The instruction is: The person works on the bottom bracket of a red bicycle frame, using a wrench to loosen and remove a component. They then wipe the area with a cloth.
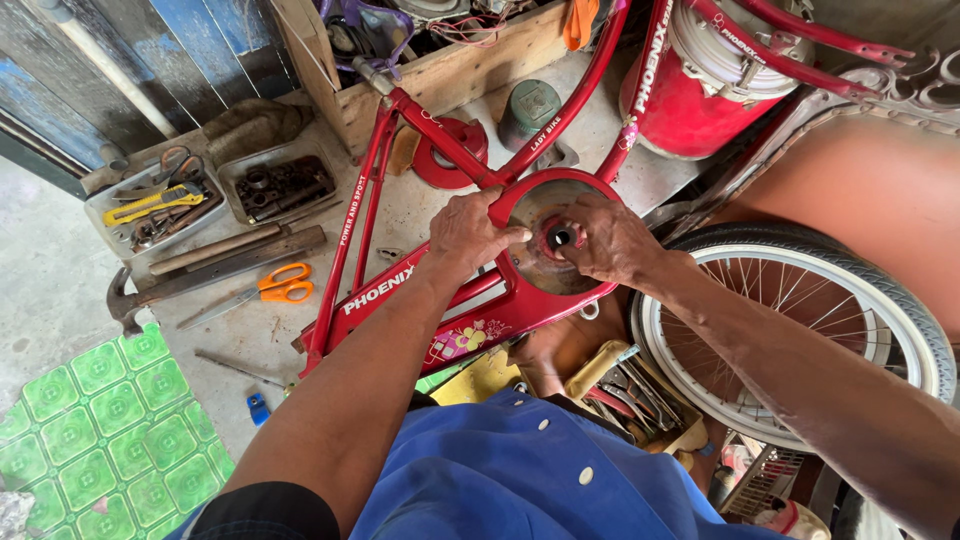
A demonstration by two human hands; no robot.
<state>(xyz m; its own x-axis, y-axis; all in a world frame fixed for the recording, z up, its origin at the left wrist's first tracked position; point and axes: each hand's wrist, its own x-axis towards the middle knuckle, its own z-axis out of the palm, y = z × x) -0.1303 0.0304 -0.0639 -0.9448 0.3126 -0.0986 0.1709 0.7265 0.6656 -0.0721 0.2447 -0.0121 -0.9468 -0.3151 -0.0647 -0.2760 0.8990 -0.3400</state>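
A red bicycle frame [400, 290] lies across the concrete floor in front of me. My left hand [470, 232] grips the red ring and tube beside the round metal disc [535, 268] at the frame's bottom bracket. My right hand [608, 240] rests on the disc's right side, its fingers closed around the small hub part [560, 236] in the disc's centre. Both forearms reach forward over my blue shirt.
A spoked wheel with tyre [800, 330] lies at the right. Orange-handled scissors [280, 285], a hammer [200, 275] and trays of tools [170, 205] lie at the left. A red drum [700, 80], a wooden crate [450, 70] and a green patterned mat [110, 440] surround the spot.
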